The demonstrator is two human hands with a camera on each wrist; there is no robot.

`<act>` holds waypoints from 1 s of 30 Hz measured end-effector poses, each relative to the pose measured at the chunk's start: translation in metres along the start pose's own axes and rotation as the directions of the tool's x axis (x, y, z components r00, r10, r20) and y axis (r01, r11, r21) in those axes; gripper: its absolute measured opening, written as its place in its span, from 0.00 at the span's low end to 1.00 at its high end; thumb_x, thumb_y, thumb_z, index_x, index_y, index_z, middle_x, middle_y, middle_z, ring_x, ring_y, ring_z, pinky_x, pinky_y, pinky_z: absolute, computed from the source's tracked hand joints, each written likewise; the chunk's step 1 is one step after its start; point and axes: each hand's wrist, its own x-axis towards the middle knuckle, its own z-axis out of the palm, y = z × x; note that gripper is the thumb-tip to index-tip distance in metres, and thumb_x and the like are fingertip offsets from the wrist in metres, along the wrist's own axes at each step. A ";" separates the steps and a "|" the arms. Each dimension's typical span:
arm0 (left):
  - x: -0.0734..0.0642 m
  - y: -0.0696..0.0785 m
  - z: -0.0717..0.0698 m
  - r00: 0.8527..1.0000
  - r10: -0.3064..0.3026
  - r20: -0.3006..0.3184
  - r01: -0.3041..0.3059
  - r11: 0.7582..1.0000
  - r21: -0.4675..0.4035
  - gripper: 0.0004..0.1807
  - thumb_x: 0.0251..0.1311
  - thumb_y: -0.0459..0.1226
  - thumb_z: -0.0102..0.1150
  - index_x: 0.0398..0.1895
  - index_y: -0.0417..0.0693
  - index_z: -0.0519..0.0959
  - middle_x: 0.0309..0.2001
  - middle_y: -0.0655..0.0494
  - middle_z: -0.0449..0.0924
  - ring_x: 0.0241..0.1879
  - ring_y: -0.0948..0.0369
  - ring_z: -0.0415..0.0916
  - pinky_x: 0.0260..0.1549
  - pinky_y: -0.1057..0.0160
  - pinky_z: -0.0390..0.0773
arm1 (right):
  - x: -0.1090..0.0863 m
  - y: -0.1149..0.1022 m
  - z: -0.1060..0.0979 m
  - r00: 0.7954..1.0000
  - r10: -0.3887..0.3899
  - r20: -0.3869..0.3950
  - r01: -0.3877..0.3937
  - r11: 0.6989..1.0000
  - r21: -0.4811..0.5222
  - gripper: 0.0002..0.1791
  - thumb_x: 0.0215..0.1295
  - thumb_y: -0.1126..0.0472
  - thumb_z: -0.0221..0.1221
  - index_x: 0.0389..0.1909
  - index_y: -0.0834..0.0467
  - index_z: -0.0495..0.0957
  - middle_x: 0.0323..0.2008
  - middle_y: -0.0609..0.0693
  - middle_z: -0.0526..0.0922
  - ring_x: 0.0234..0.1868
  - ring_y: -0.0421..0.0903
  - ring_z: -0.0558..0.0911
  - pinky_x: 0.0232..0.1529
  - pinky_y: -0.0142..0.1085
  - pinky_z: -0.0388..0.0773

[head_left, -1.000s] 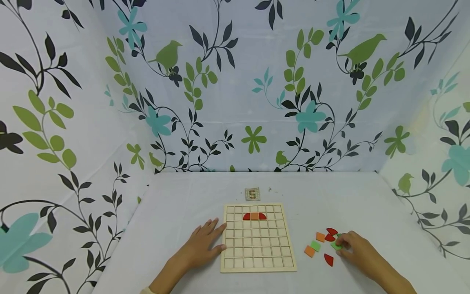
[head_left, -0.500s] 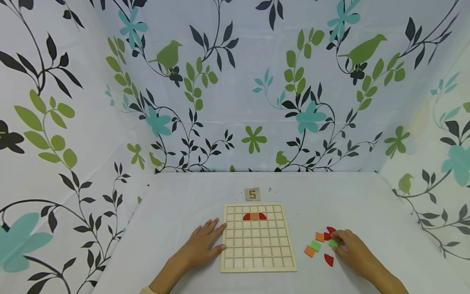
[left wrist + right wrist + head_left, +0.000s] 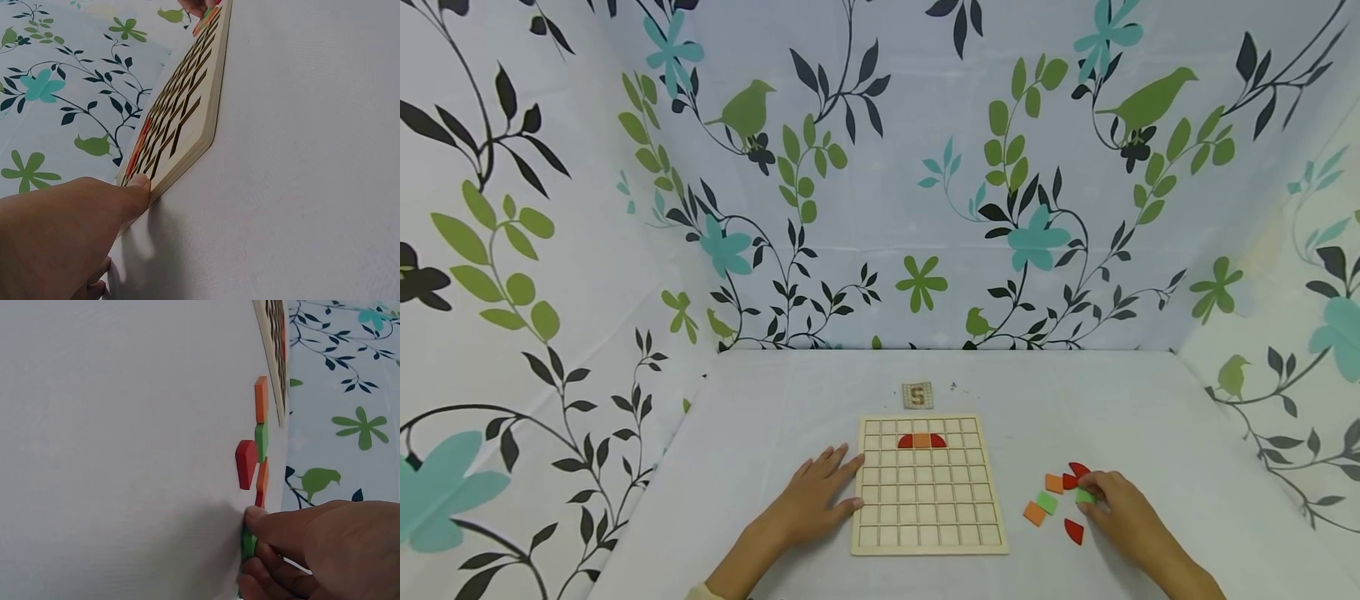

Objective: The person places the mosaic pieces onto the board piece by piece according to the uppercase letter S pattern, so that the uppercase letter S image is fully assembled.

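My left hand (image 3: 812, 502) rests with spread fingers at the left side of a wooden grid board (image 3: 928, 551); its index finger and thumb touch the rim. In the left wrist view the thumb lies against the board's edge (image 3: 187, 150). Two red quarter-circle pieces (image 3: 906, 442) flank an orange square (image 3: 921, 441) in the board's second row. To the right of the board, my right hand (image 3: 1123, 512) pinches a green tile (image 3: 1083, 496) between thumb and fingers. The right wrist view shows this green tile (image 3: 249, 544) low over the white cloth, partly hidden by the fingertips.
Loose pieces lie left of the right hand: an orange square (image 3: 1033, 513), a green tile (image 3: 1047, 502), another orange square (image 3: 1054, 482) and several red quarter-circles (image 3: 1073, 532). A small patterned card (image 3: 917, 396) lies behind the board. A printed curtain (image 3: 865, 208) hangs behind the table.
My right hand has moved slightly left with the green tile, close to the red pieces; a second green piece seen earlier is now hidden. The left hand has stayed on the board's edge.
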 end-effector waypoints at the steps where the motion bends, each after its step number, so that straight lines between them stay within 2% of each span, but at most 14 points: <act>1: 0.000 0.001 -0.001 1.000 0.001 -0.002 -0.001 1.000 0.001 0.38 0.76 0.61 0.52 0.83 0.58 0.63 0.83 0.43 0.55 0.83 0.40 0.51 0.77 0.30 0.53 | 0.001 -0.001 -0.002 1.000 -0.004 0.008 0.004 1.000 -0.007 0.16 0.65 0.66 0.71 0.50 0.66 0.81 0.44 0.51 0.82 0.47 0.49 0.82 0.55 0.53 0.84; 8: -0.002 0.001 -0.001 1.000 -0.001 -0.005 0.001 1.000 -0.005 0.38 0.76 0.60 0.53 0.83 0.57 0.63 0.83 0.42 0.56 0.82 0.39 0.51 0.76 0.29 0.52 | 0.010 -0.005 0.000 0.999 -0.047 0.025 0.047 0.999 -0.007 0.12 0.64 0.66 0.72 0.46 0.63 0.84 0.41 0.48 0.81 0.43 0.45 0.81 0.49 0.44 0.85; 13: -0.001 -0.001 0.000 1.000 -0.012 0.000 0.012 1.000 0.002 0.38 0.76 0.61 0.52 0.83 0.59 0.62 0.84 0.44 0.55 0.83 0.40 0.50 0.77 0.30 0.52 | 0.019 -0.012 0.005 0.997 -0.067 0.030 0.066 0.998 0.022 0.11 0.65 0.66 0.71 0.47 0.62 0.84 0.42 0.49 0.82 0.45 0.45 0.80 0.49 0.44 0.84; 16: -0.001 -0.001 -0.001 1.000 -0.008 -0.001 0.008 1.000 -0.003 0.38 0.76 0.61 0.52 0.83 0.58 0.63 0.84 0.44 0.54 0.83 0.40 0.51 0.77 0.30 0.52 | 0.026 -0.020 0.004 0.995 -0.099 0.031 0.099 0.995 0.007 0.11 0.66 0.66 0.70 0.47 0.63 0.83 0.43 0.50 0.82 0.45 0.45 0.80 0.49 0.45 0.84; 20: -0.002 0.000 -0.001 1.000 -0.006 0.004 0.006 1.000 -0.010 0.38 0.76 0.60 0.52 0.83 0.57 0.63 0.84 0.43 0.54 0.83 0.39 0.50 0.77 0.30 0.51 | 0.040 -0.038 0.002 0.990 -0.137 0.037 0.137 0.991 0.008 0.13 0.66 0.67 0.70 0.48 0.66 0.83 0.42 0.52 0.82 0.43 0.46 0.81 0.45 0.43 0.84; 23: -0.003 0.000 -0.002 1.000 -0.012 0.007 0.012 1.000 -0.004 0.38 0.77 0.60 0.52 0.83 0.58 0.62 0.84 0.44 0.53 0.83 0.40 0.50 0.77 0.31 0.51 | 0.053 -0.055 0.004 0.988 -0.147 0.034 0.147 0.989 0.023 0.14 0.66 0.68 0.70 0.50 0.67 0.83 0.43 0.53 0.81 0.44 0.49 0.82 0.46 0.44 0.85; 27: -0.002 0.000 -0.002 1.000 -0.006 0.011 0.006 1.000 -0.011 0.38 0.77 0.60 0.52 0.84 0.58 0.61 0.84 0.44 0.53 0.83 0.40 0.49 0.78 0.31 0.50 | 0.072 -0.078 0.014 0.984 -0.175 0.020 0.175 0.985 0.012 0.14 0.66 0.69 0.70 0.51 0.66 0.83 0.44 0.53 0.81 0.49 0.53 0.83 0.52 0.48 0.85; 30: -0.002 0.001 -0.002 1.000 -0.005 0.015 0.005 1.000 -0.022 0.38 0.77 0.60 0.52 0.84 0.58 0.61 0.84 0.44 0.53 0.83 0.40 0.49 0.78 0.31 0.50 | 0.086 -0.096 0.027 0.978 -0.209 0.014 0.209 0.978 0.009 0.14 0.66 0.69 0.70 0.51 0.65 0.83 0.44 0.52 0.81 0.50 0.53 0.82 0.53 0.48 0.84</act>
